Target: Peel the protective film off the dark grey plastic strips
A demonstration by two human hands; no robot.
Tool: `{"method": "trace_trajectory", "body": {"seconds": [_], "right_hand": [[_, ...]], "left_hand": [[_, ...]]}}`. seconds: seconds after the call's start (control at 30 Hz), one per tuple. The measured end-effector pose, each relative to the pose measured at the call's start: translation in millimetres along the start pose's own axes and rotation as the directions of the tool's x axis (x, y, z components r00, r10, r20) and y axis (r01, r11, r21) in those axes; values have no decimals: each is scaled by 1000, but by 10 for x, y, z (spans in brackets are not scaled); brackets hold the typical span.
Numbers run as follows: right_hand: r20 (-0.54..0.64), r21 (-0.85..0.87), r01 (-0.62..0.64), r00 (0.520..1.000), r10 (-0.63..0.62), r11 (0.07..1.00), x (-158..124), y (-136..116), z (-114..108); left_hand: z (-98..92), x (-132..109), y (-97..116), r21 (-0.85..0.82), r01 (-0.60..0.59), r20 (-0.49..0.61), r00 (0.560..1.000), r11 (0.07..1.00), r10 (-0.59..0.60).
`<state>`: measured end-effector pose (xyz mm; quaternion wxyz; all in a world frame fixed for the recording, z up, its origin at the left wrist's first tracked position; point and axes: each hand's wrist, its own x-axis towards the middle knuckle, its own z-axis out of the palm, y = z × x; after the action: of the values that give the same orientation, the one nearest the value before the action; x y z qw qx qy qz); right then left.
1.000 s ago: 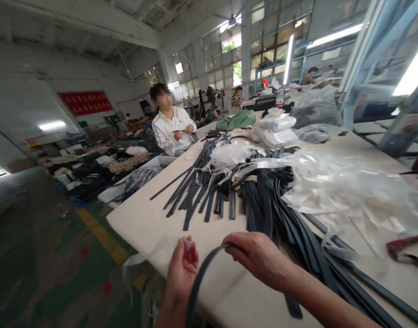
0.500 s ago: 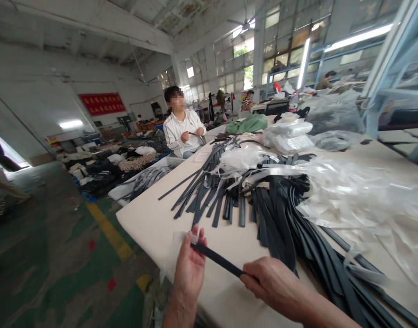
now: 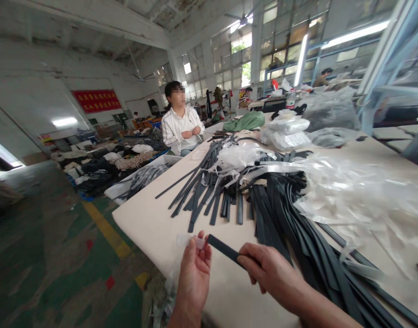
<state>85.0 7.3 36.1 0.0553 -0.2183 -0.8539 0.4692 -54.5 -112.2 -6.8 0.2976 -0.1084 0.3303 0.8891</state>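
Spreading across the pale table (image 3: 150, 223): a heap of dark straps (image 3: 273, 205) and crumpled clear plastic (image 3: 349, 191). Gripping one dark strap (image 3: 224, 247) above the table's near edge, right hand (image 3: 267, 269) closed around it. Pinching a clear plastic sleeve (image 3: 190, 240) beside the strap's tip, left hand (image 3: 194, 271) fingertips closed.

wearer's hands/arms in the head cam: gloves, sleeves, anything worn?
Both bare. Left hand and right hand: no gloves, no rings visible on the fingers. Right forearm is uncovered up to the frame edge, no sleeve or watch in view. Only the left wrist shows, also uncovered.
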Motion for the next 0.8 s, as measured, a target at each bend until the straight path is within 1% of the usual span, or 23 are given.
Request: {"method": "trace_trajectory", "body": {"seconds": [0.1,0.17,0.27,0.4,0.47,0.6,0.73,0.8], "right_hand": [[-17,-128,69,997,-71,989,-24,-74,-164],[-19,-213,102,994,-109,972,-55,-125,-196],[-16,-270,130,990,-139,954,-94,-171,-139],[6,-279,119,993,-122,953,-109,-166,-45],[6,-270,112,993,-115,956,-104,-153,-40],[5,-245,106,994,-108,964,-79,-126,-60],[22,-253,80,997,-77,964,-57,-102,-35],[35,-253,73,997,-66,965,-56,-91,-21]], "left_hand": [[37,90,229,-78,-6,-68,998,997,0],[30,86,287,-101,-6,-68,998,995,-1],[21,22,241,-61,-4,-50,999,998,1],[24,-56,106,-28,1,-89,996,1000,-3],[12,-68,67,-39,12,-81,997,999,-15],[-32,-72,51,-40,21,-36,999,999,-22],[-53,-82,47,-23,48,-66,997,999,-49],[-56,-81,44,-24,43,-70,997,999,-44]]}}
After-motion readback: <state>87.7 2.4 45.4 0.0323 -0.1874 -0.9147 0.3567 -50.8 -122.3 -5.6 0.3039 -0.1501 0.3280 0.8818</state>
